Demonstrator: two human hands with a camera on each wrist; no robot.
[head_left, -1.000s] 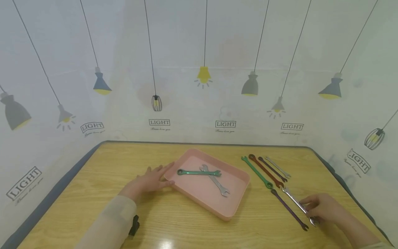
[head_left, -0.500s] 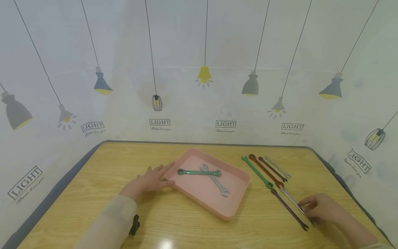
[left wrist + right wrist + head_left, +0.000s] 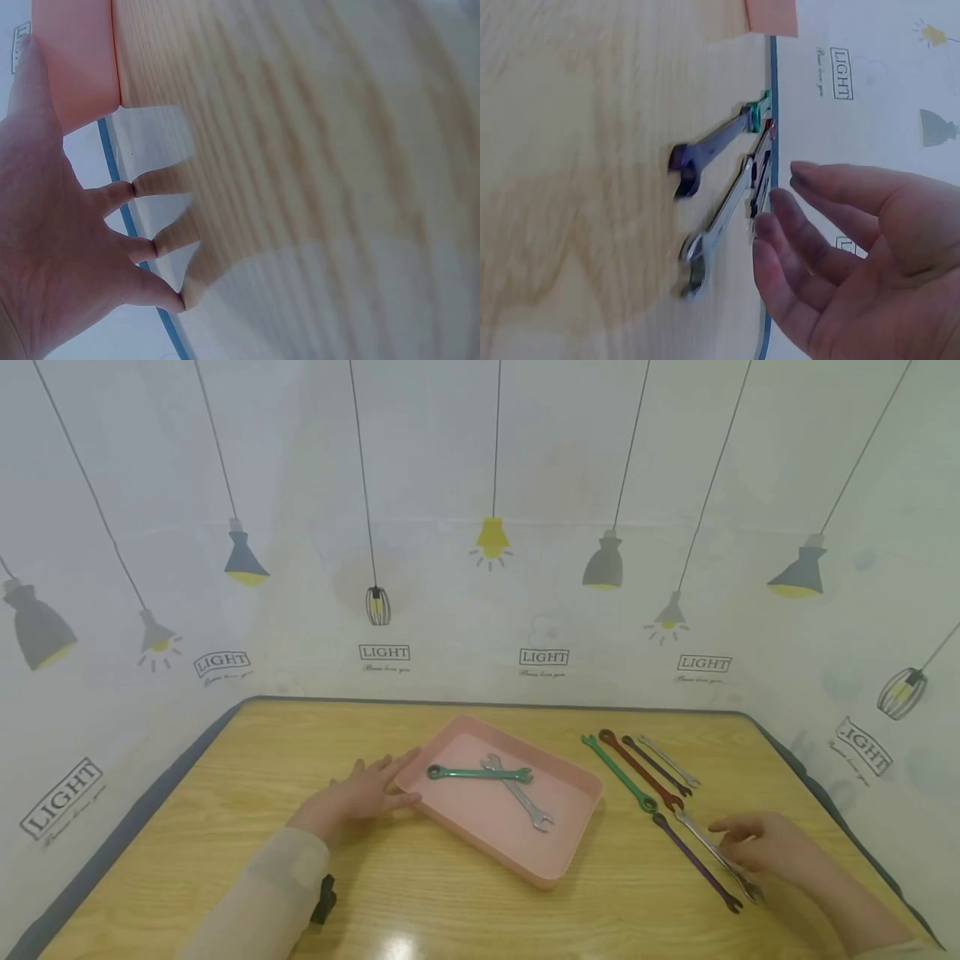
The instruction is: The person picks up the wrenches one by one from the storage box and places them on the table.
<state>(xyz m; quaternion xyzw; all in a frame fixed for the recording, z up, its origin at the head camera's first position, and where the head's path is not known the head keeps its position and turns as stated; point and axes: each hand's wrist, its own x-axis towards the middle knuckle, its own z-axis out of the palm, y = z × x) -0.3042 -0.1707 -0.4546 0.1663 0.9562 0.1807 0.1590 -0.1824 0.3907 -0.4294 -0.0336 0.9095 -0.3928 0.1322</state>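
Fingers spread, my left hand rests on the table against the left corner of a pink tray; in the left wrist view its thumb lies along the tray wall. Inside the tray a green wrench lies across a silver wrench. My right hand hovers over the right side, holding nothing, fingers loosely bent. Just beside it a silver wrench lies on the table, its open end toward me in the right wrist view. Left of that lies a purple wrench.
Farther back on the right lie a green wrench, a red wrench, a dark wrench and a small silver wrench. A lamp-printed backdrop borders the wooden table. A small black object shows by the left sleeve.
My right hand has let go of the silver wrench and lifted slightly off it. The wrench now lies beside the purple one. My left hand and the tray have stayed put.
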